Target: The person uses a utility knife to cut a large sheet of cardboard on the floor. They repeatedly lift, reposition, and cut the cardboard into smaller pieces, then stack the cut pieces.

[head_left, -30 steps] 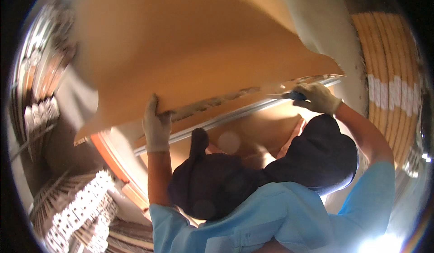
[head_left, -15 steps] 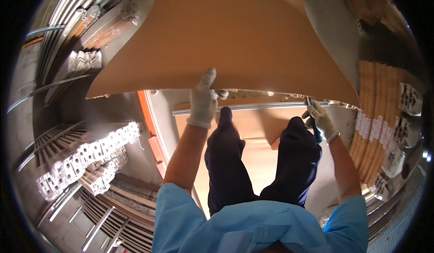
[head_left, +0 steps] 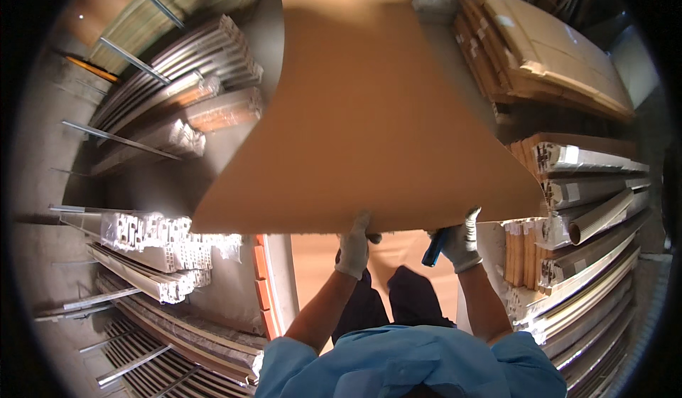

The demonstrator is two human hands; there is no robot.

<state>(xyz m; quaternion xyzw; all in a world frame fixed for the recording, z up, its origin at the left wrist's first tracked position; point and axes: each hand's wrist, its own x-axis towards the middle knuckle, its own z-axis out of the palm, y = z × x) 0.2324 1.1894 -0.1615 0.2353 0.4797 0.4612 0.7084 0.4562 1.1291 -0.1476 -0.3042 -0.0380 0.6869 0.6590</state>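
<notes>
A large brown cardboard sheet (head_left: 369, 142) stretches away from me, its near edge lifted in front of my legs. My left hand (head_left: 353, 250), in a pale work glove, grips that edge near its middle, thumb on top and fingers partly hidden underneath. Farther right, my gloved right hand (head_left: 464, 245) is closed on the same edge, its thumb over the top. A blue-handled tool (head_left: 435, 247), which looks like a utility knife, also sits in my right hand and points down to the left. Its blade end is hidden.
Racks on the left carry bundles of white profiles (head_left: 160, 241) and long wrapped bars (head_left: 227, 110). On the right lie stacked flat cartons (head_left: 561, 50) and long wrapped packs (head_left: 597, 160). Another cardboard surface (head_left: 312, 256) lies below, beside an orange-red strip (head_left: 263, 277).
Both hands have raised the sheet's near edge. My right hand has come in from beside the edge to grip it, with the blue tool still in hand. The view has tilted up.
</notes>
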